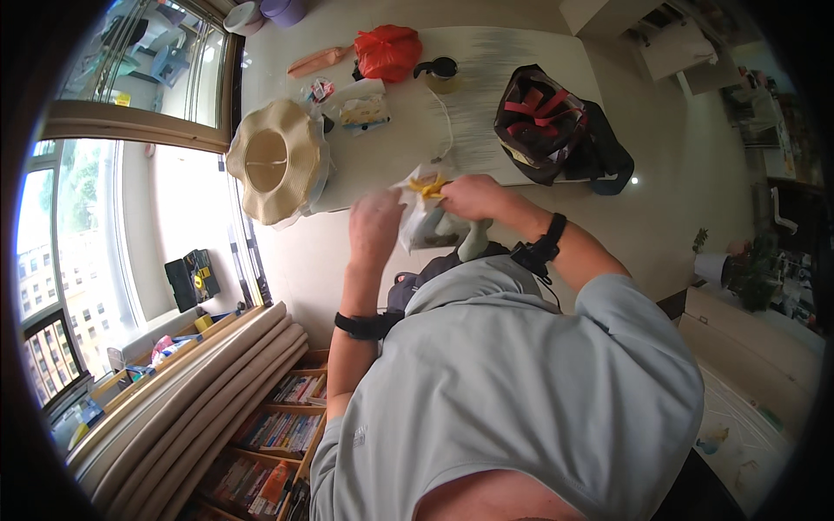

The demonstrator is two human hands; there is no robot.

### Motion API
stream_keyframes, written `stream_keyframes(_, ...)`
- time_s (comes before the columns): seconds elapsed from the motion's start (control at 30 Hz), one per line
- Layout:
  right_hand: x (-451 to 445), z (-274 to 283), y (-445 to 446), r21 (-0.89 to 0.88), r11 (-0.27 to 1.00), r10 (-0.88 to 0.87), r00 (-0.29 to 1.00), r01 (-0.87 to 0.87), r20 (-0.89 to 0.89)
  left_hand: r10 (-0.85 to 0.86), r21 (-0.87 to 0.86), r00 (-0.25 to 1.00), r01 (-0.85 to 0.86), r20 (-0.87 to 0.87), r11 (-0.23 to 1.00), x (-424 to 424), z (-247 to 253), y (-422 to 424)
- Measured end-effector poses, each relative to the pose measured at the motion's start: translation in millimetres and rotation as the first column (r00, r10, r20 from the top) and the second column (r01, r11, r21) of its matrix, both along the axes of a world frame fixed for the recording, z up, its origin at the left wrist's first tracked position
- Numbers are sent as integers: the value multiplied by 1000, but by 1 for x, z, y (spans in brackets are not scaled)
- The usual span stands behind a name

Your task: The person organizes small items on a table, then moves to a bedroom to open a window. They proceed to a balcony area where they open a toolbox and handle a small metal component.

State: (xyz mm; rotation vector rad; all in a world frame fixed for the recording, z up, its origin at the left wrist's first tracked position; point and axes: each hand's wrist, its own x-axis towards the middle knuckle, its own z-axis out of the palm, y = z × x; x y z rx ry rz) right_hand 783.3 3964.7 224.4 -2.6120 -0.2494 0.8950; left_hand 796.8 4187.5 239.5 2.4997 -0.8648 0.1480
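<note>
In front of my body hangs a translucent white plastic bag (412,225) with a bright yellow tie (426,187) knotted near its top. My right hand (472,197) pinches the tie's right end between its fingers. At the bag's left edge is my left hand (376,225), slightly blurred, its fingertips closed on the plastic. What the bag contains cannot be made out. Both hands are just off the near edge of a pale table (384,159). A white cord (447,124) lies on the tabletop beyond them.
A straw hat (266,163) covers the table's left end. Farther back are a tissue pack (365,112), a red plastic bag (388,53) and a pitcher with a black lid (443,75). On the right stands an open dark bag (541,127). Bookshelves (280,430) are at lower left.
</note>
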Motion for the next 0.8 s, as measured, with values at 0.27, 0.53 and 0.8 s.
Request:
stream_keyframes(0.27,6,-33,-86,8,882,-450,836,472,313,341,22,929,-341,-143,940,25,-3,11)
stream_keyframes(0.53,56,-268,-126,37,775,-631,768,631,114,538,51,813,-541,-221,839,-6,2,37)
stream_keyframes(0.8,54,-271,-146,179,762,-610,782,623,-127,726,20,645,-744,-237,668,-48,12,83)
